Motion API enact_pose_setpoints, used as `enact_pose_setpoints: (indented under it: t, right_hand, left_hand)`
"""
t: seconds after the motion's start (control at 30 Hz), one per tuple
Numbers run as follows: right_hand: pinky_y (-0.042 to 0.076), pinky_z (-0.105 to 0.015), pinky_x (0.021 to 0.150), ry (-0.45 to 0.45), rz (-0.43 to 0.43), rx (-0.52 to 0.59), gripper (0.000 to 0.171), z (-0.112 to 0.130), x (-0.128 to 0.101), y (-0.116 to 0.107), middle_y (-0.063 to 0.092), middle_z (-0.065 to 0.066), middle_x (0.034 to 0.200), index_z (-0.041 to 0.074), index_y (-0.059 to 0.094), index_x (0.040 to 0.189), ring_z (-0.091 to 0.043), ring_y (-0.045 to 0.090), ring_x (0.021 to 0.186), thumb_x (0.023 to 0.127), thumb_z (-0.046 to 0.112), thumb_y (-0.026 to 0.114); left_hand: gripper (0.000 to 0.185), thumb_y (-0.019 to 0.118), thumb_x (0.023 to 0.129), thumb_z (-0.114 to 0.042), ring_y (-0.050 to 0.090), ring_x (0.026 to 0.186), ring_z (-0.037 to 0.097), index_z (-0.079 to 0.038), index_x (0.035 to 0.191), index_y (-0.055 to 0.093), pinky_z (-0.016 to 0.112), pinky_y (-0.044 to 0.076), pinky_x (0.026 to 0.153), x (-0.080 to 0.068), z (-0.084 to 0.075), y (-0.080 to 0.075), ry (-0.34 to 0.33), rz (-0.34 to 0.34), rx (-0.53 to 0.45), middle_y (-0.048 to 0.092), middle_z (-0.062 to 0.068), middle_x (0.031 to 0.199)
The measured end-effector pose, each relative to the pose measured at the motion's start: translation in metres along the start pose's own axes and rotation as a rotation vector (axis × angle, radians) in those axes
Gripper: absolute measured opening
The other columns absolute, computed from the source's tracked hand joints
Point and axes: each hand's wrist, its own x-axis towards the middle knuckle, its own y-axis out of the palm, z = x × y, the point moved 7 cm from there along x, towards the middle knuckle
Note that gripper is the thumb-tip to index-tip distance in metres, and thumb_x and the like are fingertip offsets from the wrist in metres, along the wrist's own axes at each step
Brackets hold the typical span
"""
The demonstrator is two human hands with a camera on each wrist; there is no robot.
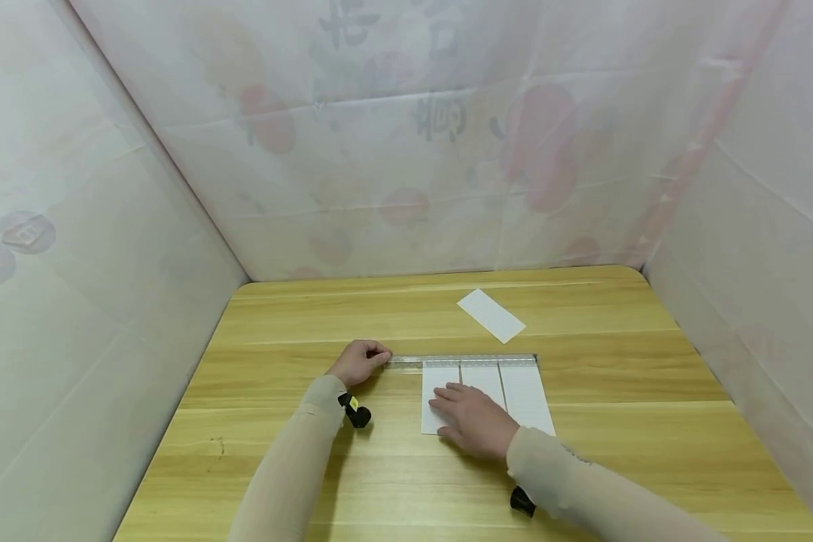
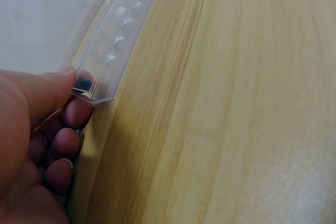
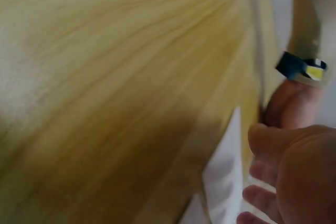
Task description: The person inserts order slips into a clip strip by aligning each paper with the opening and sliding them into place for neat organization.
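Observation:
A clear plastic ruler (image 1: 462, 361) lies across the wooden table (image 1: 278, 452), along the far edge of a white paper sheet (image 1: 525, 395) marked into three strips. My left hand (image 1: 360, 362) pinches the ruler's left end (image 2: 97, 85) between thumb and fingers. My right hand (image 1: 473, 418) lies flat on the paper (image 3: 223, 182), fingers straight, pressing its left part down. A separate white paper strip (image 1: 491, 315) lies farther back on the table.
Pale printed sheeting (image 1: 406, 135) walls the table at the back and on both sides. Bare wood shows to the left of my left hand and along the near edge. Black wrist straps (image 1: 357, 412) sit on both sleeves.

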Motion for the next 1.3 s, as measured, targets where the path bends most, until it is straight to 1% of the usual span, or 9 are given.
enact_pose_setpoints:
  t: [0.07,0.13,0.3,0.5,0.87,1.07,1.13,1.3]
  right_hand:
    - [0.032,-0.055,0.106,-0.027,0.032,-0.061,0.051,0.0028,0.0007,0.0054,0.046,-0.008,0.145,0.012,0.052,0.139,-0.032,0.038,0.134,0.097,0.039,0.056]
    - [0.031,-0.057,0.105,-0.036,0.046,-0.095,0.05,0.0035,0.0006,0.0084,0.045,-0.007,0.146,0.013,0.051,0.14,-0.031,0.038,0.135,0.098,0.04,0.054]
    - [0.03,-0.058,0.105,-0.053,0.026,-0.117,0.048,0.0024,0.0001,0.0095,0.046,-0.007,0.145,0.013,0.053,0.139,-0.03,0.041,0.133,0.099,0.039,0.052]
    - [0.029,-0.059,0.105,-0.072,0.003,-0.111,0.047,-0.0024,0.0007,0.0098,0.047,-0.007,0.144,0.012,0.055,0.137,-0.029,0.042,0.133,0.099,0.039,0.052]
    - [0.027,-0.059,0.106,-0.04,0.001,-0.06,0.043,-0.0052,0.0019,0.0093,0.047,-0.007,0.144,0.013,0.058,0.134,-0.029,0.04,0.134,0.098,0.038,0.053]
    - [0.03,-0.058,0.105,-0.046,-0.061,-0.057,0.044,-0.0051,0.0001,0.0068,0.049,-0.008,0.142,0.01,0.057,0.133,-0.029,0.043,0.132,0.097,0.035,0.057]
    - [0.03,-0.057,0.105,-0.051,-0.074,-0.063,0.045,-0.0047,-0.0004,0.0061,0.049,-0.008,0.141,0.011,0.057,0.134,-0.028,0.043,0.132,0.097,0.036,0.057]
    - [0.03,-0.058,0.106,-0.057,-0.029,-0.083,0.047,-0.0042,-0.0006,0.0103,0.045,-0.009,0.145,0.016,0.055,0.137,-0.03,0.039,0.134,0.097,0.04,0.055]
  left_hand:
    - [0.018,0.059,0.098,-0.026,0.056,0.091,0.015,-0.015,0.098,0.073,0.035,0.046,0.083,0.0007,0.0009,0.0002,0.002,-0.003,0.001,0.065,-0.002,0.098]
    - [0.017,0.059,0.097,-0.025,0.057,0.091,0.015,-0.015,0.098,0.073,0.035,0.046,0.084,0.0011,0.0011,0.0005,0.004,-0.004,0.001,0.065,-0.002,0.098]
    - [0.016,0.06,0.097,-0.025,0.057,0.091,0.015,-0.016,0.096,0.073,0.036,0.046,0.085,0.0019,0.0016,0.0002,0.008,-0.009,0.0,0.065,-0.003,0.097]
    - [0.016,0.059,0.098,-0.025,0.056,0.091,0.015,-0.016,0.097,0.073,0.035,0.046,0.084,0.0011,0.0001,0.0004,-0.004,-0.002,-0.009,0.064,-0.003,0.098]
    - [0.016,0.059,0.097,-0.024,0.056,0.088,0.014,-0.015,0.097,0.073,0.035,0.046,0.081,0.0022,0.0026,0.0006,0.008,-0.009,-0.008,0.065,-0.003,0.096]
    - [0.017,0.059,0.097,-0.025,0.056,0.089,0.015,-0.015,0.098,0.073,0.035,0.046,0.082,0.0016,0.0022,0.0006,0.006,-0.007,-0.01,0.065,-0.003,0.097]
    - [0.017,0.059,0.097,-0.025,0.056,0.089,0.014,-0.015,0.097,0.073,0.035,0.046,0.082,0.0014,0.0023,0.0004,0.007,-0.01,-0.012,0.065,-0.003,0.097]
    - [0.016,0.06,0.097,-0.024,0.056,0.088,0.015,-0.015,0.097,0.073,0.035,0.046,0.082,0.0009,0.0017,0.0005,0.003,-0.013,-0.021,0.065,-0.002,0.097]
